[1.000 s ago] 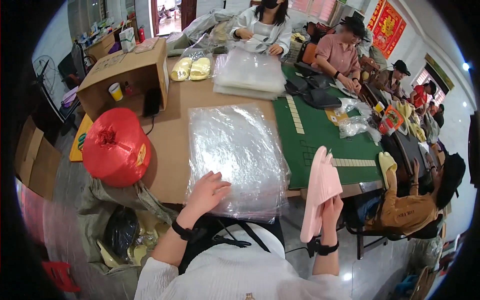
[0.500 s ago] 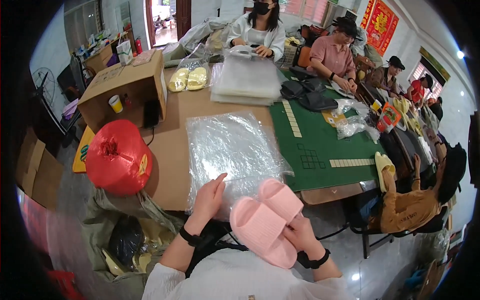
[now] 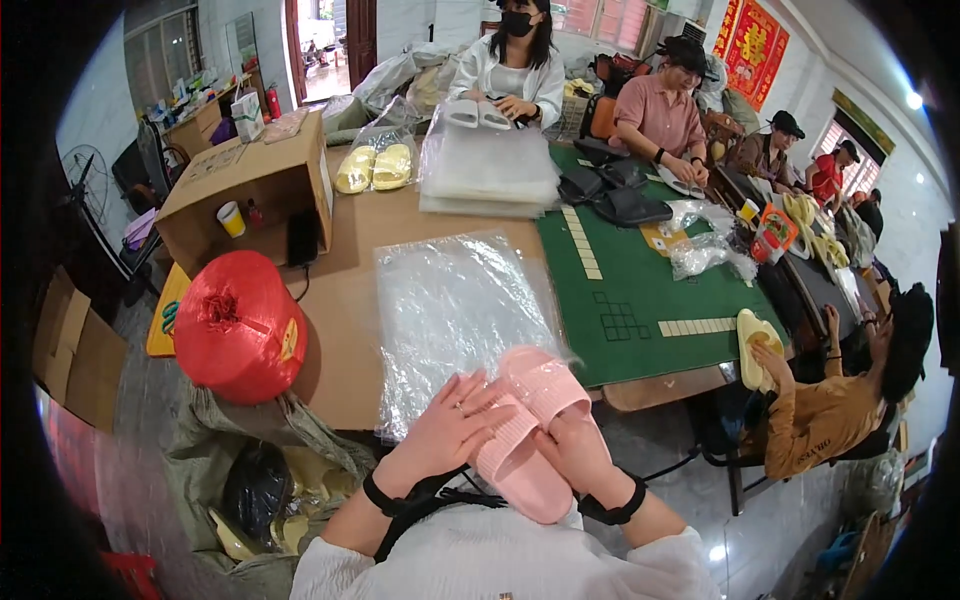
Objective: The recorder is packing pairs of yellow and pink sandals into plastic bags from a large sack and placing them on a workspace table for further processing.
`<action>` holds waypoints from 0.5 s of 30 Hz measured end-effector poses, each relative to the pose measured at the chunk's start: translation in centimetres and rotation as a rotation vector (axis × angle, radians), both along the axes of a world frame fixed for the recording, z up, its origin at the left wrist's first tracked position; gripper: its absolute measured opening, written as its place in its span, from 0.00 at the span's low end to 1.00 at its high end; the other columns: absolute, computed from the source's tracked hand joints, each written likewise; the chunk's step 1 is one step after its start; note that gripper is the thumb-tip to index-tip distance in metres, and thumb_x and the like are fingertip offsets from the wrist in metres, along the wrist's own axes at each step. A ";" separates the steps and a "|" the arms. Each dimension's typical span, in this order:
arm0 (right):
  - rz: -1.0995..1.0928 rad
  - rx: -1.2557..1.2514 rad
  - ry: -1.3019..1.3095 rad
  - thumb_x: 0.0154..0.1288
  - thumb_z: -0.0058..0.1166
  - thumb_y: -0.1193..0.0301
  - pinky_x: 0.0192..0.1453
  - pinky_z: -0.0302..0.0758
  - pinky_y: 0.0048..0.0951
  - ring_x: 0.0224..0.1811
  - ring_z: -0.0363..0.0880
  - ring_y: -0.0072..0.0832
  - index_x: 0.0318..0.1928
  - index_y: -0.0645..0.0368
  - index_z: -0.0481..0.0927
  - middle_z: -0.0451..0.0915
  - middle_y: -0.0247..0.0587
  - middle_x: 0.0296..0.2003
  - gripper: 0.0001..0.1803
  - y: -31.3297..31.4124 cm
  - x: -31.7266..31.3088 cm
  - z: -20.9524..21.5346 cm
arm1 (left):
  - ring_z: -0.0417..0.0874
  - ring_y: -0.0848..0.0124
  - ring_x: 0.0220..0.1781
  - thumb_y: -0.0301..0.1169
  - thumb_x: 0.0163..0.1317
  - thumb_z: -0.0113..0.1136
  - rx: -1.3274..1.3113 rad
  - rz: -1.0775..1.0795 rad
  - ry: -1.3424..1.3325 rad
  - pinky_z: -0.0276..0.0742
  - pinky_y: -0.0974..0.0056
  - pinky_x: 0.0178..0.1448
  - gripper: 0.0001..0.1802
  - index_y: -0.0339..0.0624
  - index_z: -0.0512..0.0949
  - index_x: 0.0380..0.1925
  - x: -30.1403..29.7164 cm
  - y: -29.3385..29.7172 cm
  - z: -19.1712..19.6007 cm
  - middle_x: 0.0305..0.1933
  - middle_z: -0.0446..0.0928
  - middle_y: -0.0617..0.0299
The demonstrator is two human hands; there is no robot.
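A pair of pink slippers (image 3: 530, 480) with ribbed straps is close in front of me, toes pointing away. My right hand (image 3: 575, 455) grips them, fingers tucked in at the strap opening. With fingers stretched out and apart, my left hand (image 3: 450, 425) lies against the left slipper's strap, over the near end of the clear plastic bags (image 3: 455, 300). These bags lie flat on the brown table. The slippers' toes meet the bags' near right edge; I cannot tell how far they are inside one.
A red roll of plastic twine (image 3: 240, 325) and a cardboard box (image 3: 250, 165) stand on the left. Bagged yellow slippers (image 3: 375, 168) and a stack of clear bags (image 3: 485, 180) lie at the back. Co-workers sit across and right; one person's hand (image 3: 770, 362) is inside a yellow slipper.
My left hand has moved right onto the pink slippers. The slippers have shifted slightly forward to the bags' edge. Across the table, a co-worker's grey slippers have risen above the bag stack.
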State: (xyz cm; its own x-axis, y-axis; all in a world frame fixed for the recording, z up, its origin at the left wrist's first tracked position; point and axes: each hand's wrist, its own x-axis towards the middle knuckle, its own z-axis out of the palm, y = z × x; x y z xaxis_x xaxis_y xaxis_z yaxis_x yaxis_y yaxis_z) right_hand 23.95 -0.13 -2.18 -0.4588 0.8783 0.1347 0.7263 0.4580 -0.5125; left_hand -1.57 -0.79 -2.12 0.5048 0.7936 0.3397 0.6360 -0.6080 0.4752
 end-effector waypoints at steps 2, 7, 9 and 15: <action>-0.091 0.005 0.073 0.63 0.56 0.70 0.52 0.75 0.48 0.47 0.79 0.54 0.47 0.64 0.81 0.81 0.57 0.43 0.14 0.8 -0.6 0.1 | 0.55 0.53 0.80 0.33 0.70 0.51 -0.032 -0.118 -0.038 0.46 0.43 0.81 0.24 0.55 0.75 0.66 0.0 -0.1 0.2 0.77 0.63 0.63; -0.039 0.146 0.110 0.62 0.57 0.70 0.53 0.72 0.49 0.44 0.77 0.55 0.32 0.66 0.80 0.80 0.55 0.36 0.10 2.1 -1.7 -0.4 | 0.55 0.53 0.81 0.33 0.71 0.49 -0.111 -0.203 -0.189 0.40 0.43 0.81 0.23 0.51 0.75 0.66 -0.8 0.7 -0.1 0.76 0.65 0.62; -0.044 0.191 0.054 0.61 0.58 0.70 0.53 0.71 0.49 0.44 0.77 0.55 0.31 0.66 0.80 0.80 0.55 0.35 0.10 2.9 -1.9 -0.2 | 0.55 0.53 0.81 0.33 0.71 0.49 -0.102 -0.204 -0.205 0.40 0.43 0.81 0.23 0.51 0.74 0.66 -1.0 0.8 -0.1 0.76 0.64 0.62; -0.007 0.263 0.012 0.57 0.58 0.72 0.52 0.71 0.49 0.42 0.77 0.53 0.30 0.64 0.81 0.80 0.55 0.33 0.06 3.4 -3.0 -2.0 | 0.56 0.52 0.80 0.33 0.71 0.49 -0.046 -0.176 -0.214 0.42 0.43 0.81 0.23 0.52 0.75 0.66 -0.4 0.9 -0.8 0.77 0.63 0.61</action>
State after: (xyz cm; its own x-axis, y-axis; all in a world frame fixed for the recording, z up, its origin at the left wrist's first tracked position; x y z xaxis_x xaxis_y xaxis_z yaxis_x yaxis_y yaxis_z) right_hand 20.99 3.23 -4.15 -0.4498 0.8156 0.3639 0.7246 0.5715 -0.3852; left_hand -1.92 0.13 -2.88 0.5565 0.7175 0.4189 0.4048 -0.6744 0.6175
